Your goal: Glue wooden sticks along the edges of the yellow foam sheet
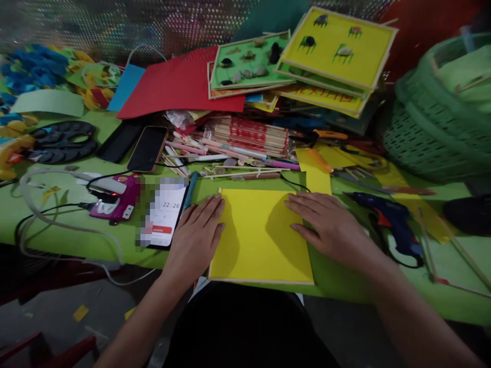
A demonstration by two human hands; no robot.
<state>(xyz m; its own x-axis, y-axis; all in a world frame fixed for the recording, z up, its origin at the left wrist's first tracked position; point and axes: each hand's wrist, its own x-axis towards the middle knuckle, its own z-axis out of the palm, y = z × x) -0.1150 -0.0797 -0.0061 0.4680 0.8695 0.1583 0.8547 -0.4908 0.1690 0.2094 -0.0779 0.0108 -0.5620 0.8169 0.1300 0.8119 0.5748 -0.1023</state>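
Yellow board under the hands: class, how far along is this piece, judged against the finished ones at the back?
Done: the yellow board lies flat on the green table, with a pale strip along its near edge. In hand: the left hand and right hand press flat on its two sides. Left: its face is bare, while the finished boards carry small figures; the glue gun lies unused.

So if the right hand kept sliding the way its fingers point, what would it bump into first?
The right hand points left across the yellow sheet. Going straight on, it would probably meet the left hand first, resting on the sheet's opposite edge.
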